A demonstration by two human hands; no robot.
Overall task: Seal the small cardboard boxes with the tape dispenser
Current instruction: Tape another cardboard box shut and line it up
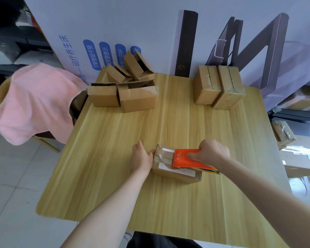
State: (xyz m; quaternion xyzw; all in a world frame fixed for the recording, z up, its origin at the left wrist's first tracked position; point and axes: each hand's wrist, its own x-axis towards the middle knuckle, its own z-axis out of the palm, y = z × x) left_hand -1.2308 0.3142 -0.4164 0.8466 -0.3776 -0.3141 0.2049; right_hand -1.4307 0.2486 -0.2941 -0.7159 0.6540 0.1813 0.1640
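Note:
A small cardboard box [170,171] lies on the wooden table [115,149] in front of me, with clear tape over its top seam. My right hand [212,153] grips the orange tape dispenser [183,158], which rests on the box's top. My left hand [141,156] presses against the box's left end, thumb on the upper edge. Several open, unsealed boxes [131,93] are heaped at the table's far left. Two taped boxes [218,86] stand side by side at the far right.
A pink cloth [34,102] drapes over a chair to the left of the table. A large white printed carton [115,33] and dark panels [186,43] lean behind the table. Shelves with packages [297,104] stand to the right.

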